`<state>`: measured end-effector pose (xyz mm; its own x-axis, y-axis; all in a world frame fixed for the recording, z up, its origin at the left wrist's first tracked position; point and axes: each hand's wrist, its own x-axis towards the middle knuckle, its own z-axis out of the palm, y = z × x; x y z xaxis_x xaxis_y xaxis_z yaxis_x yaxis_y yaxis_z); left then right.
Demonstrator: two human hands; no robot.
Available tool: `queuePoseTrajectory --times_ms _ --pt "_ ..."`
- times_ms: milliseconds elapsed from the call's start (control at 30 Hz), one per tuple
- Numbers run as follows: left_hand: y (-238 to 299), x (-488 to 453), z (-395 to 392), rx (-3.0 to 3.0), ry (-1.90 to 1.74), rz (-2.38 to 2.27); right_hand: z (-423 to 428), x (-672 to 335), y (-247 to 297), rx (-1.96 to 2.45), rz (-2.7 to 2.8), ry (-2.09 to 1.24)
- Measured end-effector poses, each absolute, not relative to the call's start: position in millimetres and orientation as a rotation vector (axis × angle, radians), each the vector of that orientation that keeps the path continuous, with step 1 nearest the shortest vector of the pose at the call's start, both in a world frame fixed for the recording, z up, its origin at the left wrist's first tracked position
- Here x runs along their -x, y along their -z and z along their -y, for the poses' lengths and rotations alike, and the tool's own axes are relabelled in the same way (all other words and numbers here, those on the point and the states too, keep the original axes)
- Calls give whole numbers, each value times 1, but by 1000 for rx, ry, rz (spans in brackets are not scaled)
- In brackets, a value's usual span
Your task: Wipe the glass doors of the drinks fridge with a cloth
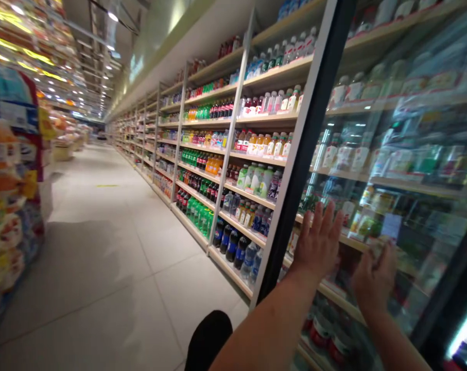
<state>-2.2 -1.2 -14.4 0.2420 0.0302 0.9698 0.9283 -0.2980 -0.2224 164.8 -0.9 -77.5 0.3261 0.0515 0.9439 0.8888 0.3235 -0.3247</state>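
The left hand (320,242) lies open and flat against the glass door (411,154), fingers spread and pointing up, just beside the door's black frame (314,129). The right hand (374,281) is lower and to the right, also at the glass, its fingers curled near something small and pale; it is too blurred to tell whether it grips anything. Behind the glass, rows of bottles and cartons stand on shelves, with red-lidded jars (320,332) on a low shelf under the forearms. Left of the frame, open shelves of drinks (256,180) run down the aisle, with dark cola bottles (233,245) near the pale tiled floor (102,247)
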Motion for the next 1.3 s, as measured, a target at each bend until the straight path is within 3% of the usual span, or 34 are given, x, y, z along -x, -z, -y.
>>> queuePoseTrajectory --times_ms 133,333,500,600,700,867,1033,1200,1300 --pt "15 5 2 1579 1212 897 1 -147 70 981 1423 788" --pt "15 6 -2 1642 1228 861 -4 -153 34 1052 967 709" --pt "14 6 -3 1664 1216 876 -4 -149 31 857 1523 811" --pt "14 5 -5 1673 1224 873 -6 -158 28 963 1186 745" --pt "14 4 -6 1669 1234 876 -6 -159 38 1037 1007 679" --pt "14 6 -5 1687 1239 864 -1 -151 77 947 1518 717" --pt "13 7 -4 1707 1243 865 -4 -153 90 1139 901 583" --pt "12 8 -5 1751 1251 860 -1 -134 112 1011 1492 659" --pt "13 9 -5 1772 1253 845 -3 -143 113 1054 1283 640"
